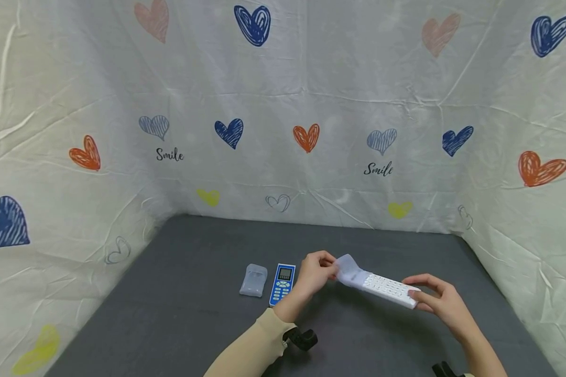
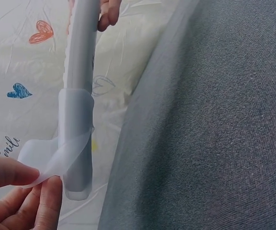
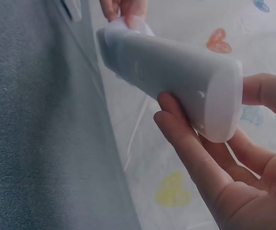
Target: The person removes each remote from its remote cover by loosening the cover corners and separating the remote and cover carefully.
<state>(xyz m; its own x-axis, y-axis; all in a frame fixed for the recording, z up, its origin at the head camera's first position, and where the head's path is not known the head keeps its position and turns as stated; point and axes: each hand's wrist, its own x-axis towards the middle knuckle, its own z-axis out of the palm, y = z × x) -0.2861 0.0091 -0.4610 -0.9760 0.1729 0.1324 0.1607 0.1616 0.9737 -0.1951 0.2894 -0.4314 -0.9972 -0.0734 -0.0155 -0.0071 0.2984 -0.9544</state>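
Note:
A white remote control [image 1: 390,289] with rows of buttons is held above the dark table, tilted. My right hand [image 1: 441,302] grips its right end between thumb and fingers. Over its left end sits a translucent soft cover [image 1: 351,272]. With thumb and fingers, my left hand [image 1: 315,273] pinches the loose flap of this cover. In the left wrist view the flap [image 2: 47,160] is pulled out to the side, and the cover wraps part of the remote's far end. The right wrist view shows the smooth back of the remote [image 3: 176,72] lying against my right fingers.
To the left of my left hand, a blue remote [image 1: 283,280] with a small screen lies on the dark cloth [image 1: 193,314], partly behind my wrist. Beside it rests another translucent cover [image 1: 253,280]. A white curtain [image 1: 339,104] with printed hearts encloses the table's back and sides.

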